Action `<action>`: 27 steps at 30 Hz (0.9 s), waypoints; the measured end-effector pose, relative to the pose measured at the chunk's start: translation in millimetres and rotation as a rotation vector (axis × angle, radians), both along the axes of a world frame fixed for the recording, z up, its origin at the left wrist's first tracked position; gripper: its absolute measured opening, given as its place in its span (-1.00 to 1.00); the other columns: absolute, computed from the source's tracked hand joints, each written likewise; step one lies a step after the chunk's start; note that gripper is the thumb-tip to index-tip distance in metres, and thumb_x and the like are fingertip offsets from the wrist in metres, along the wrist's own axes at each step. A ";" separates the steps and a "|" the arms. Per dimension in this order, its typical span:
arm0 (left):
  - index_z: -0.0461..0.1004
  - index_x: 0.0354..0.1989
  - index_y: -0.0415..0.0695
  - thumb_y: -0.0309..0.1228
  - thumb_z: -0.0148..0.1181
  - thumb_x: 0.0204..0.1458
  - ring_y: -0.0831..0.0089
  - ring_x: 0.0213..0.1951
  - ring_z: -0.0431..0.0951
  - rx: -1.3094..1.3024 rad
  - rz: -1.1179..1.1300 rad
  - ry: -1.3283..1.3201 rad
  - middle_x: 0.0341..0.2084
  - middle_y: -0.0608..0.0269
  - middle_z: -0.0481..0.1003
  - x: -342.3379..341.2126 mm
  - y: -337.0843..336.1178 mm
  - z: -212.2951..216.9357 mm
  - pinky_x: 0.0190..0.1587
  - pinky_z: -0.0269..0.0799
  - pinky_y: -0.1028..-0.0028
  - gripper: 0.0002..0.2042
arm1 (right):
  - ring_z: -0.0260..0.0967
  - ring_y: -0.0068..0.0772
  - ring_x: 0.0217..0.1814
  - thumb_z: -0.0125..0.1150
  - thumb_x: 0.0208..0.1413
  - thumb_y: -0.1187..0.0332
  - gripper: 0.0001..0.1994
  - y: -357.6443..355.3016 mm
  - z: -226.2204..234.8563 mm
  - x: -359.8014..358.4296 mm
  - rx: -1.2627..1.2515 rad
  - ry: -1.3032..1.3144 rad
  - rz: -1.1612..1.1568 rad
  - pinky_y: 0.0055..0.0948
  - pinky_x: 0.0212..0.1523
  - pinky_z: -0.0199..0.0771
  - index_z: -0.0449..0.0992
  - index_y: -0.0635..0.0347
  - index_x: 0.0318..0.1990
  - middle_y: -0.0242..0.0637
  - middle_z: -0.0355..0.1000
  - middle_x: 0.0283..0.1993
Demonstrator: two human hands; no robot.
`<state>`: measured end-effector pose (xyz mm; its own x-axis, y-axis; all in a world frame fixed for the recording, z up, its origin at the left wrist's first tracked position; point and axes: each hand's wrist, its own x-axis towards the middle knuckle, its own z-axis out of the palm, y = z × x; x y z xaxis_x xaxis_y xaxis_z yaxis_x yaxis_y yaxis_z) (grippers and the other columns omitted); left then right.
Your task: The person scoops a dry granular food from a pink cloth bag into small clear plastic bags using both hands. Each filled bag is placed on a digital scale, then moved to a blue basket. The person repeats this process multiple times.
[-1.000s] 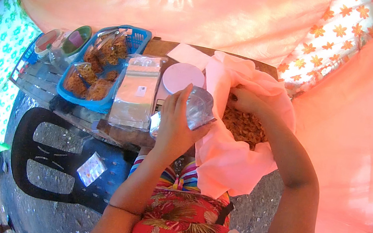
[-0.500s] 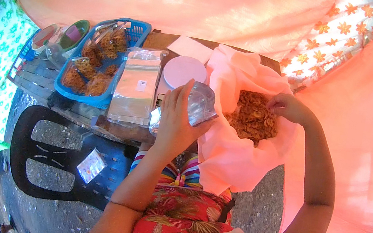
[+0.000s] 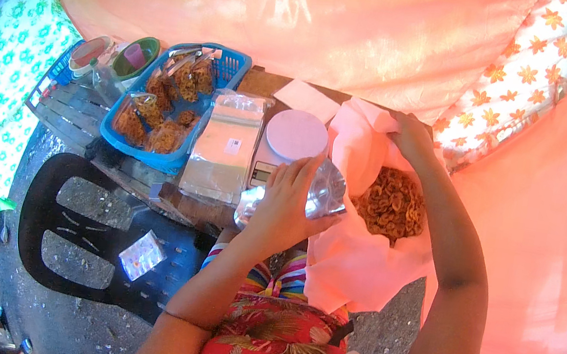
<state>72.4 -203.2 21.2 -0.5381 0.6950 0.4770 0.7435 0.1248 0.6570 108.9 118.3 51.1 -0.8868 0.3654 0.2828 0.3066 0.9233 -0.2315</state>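
Note:
My left hand [image 3: 282, 203] is wrapped round a clear plastic pouch [image 3: 329, 186] with a silvery lower end, just in front of the kitchen scale [image 3: 297, 135]. The pouch's mouth looks spread and I see no food in it. At the far edge of a pink cloth [image 3: 366, 125], my right hand [image 3: 412, 137] pinches a fold of the fabric. The cloth lines a container whose walls are hidden. Brown, curled fried chips [image 3: 392, 205] lie heaped in its hollow, partly beside my right forearm.
Flat unused pouches [image 3: 220, 156] lie stacked left of the scale. Beyond them stands a blue basket [image 3: 130, 150] with several filled packets [image 3: 188, 77]. Bowls [image 3: 134, 58] sit at the table's far left. A dark plastic chair [image 3: 42, 228] with a small packet [image 3: 142, 255] stands lower left.
My right hand has left the chips and moved up to the cloth's far edge, taking hold of it. My left hand still holds the pouch. The whole view has shifted slightly.

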 end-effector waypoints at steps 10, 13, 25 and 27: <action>0.17 0.30 -0.26 -0.11 0.50 -0.13 -0.12 0.24 0.31 -0.132 -0.462 -0.458 0.20 -0.20 0.27 -21.4 24.9 -0.1 0.27 0.25 0.16 -0.13 | 0.54 -0.27 -0.29 0.08 0.04 0.52 -0.80 53.0 80.7 -58.9 -0.178 0.077 -0.060 -0.25 -0.26 0.54 0.58 0.19 -0.19 -0.12 0.57 -0.28; 0.19 0.31 -0.27 -0.10 0.49 -0.11 -0.02 0.25 0.32 -0.164 -0.460 -0.497 0.20 -0.20 0.27 -26.9 27.2 3.9 0.27 0.25 0.20 -0.13 | 0.51 -0.18 -0.03 0.02 0.02 0.60 -0.55 45.8 78.3 -91.1 -0.173 0.126 0.098 -0.24 -0.02 0.53 0.51 0.06 0.09 -0.10 0.53 0.02; 0.18 0.33 -0.26 -0.12 0.52 -0.13 0.07 0.29 0.29 -0.207 -0.434 -0.566 0.24 -0.15 0.27 -37.7 4.2 15.6 0.32 0.20 0.22 -0.11 | 0.57 -0.40 -0.35 0.10 0.23 0.33 -0.80 44.7 53.7 26.1 -0.415 -0.578 -0.249 -0.44 -0.32 0.59 0.56 0.25 -0.15 -0.15 0.55 -0.29; 0.15 0.34 -0.24 -0.18 0.54 -0.16 0.08 0.28 0.30 -0.124 -0.395 -0.537 0.24 -0.12 0.28 -37.5 -5.2 22.4 0.30 0.22 0.21 -0.09 | 0.56 -0.38 -0.29 0.18 0.21 0.25 -0.74 26.6 35.5 60.8 -0.464 -0.776 -0.447 -0.41 -0.26 0.59 0.53 0.25 -0.09 -0.16 0.55 -0.23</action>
